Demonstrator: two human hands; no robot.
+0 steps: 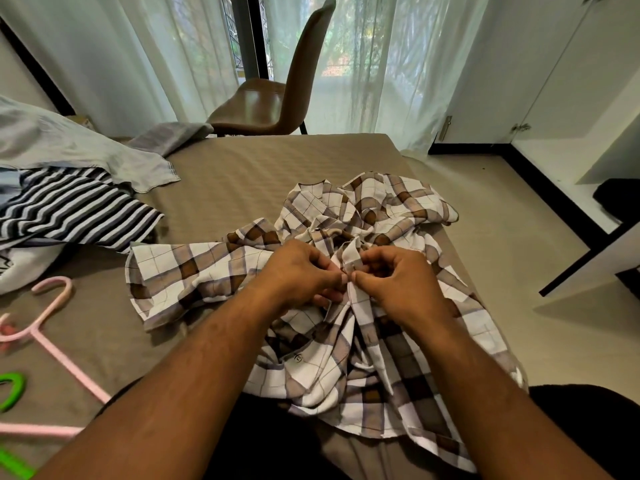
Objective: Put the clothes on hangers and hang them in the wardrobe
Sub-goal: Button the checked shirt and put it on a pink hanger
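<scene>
Pinching a crumpled checked shirt of white, tan and brown woven cloth, both my hands meet over its middle. My left hand grips the front edge between curled thumb and forefinger from the left. My right hand grips it the same way from the right. The 2 thumb tips lie almost touching, with a narrow fold of cloth standing up between the hands.

1 small round button shows lower on the shirt, nearer me; any marking on it is too small to read.

The shirt lies in a loose heap on the taupe quilted bed cover, running from my lap out past my hands. 1 sleeve spreads flat to the left and the rest is bunched beyond my knuckles, toward the bed's right edge.

Well apart on the left lies a pink plastic hanger, with a green hanger cut off by the frame edge beside it. Farther left a navy-and-white striped garment lies partly under a pale grey-blue cloth. A brown moulded chair stands beyond the bed, before sheer white curtains.
</scene>
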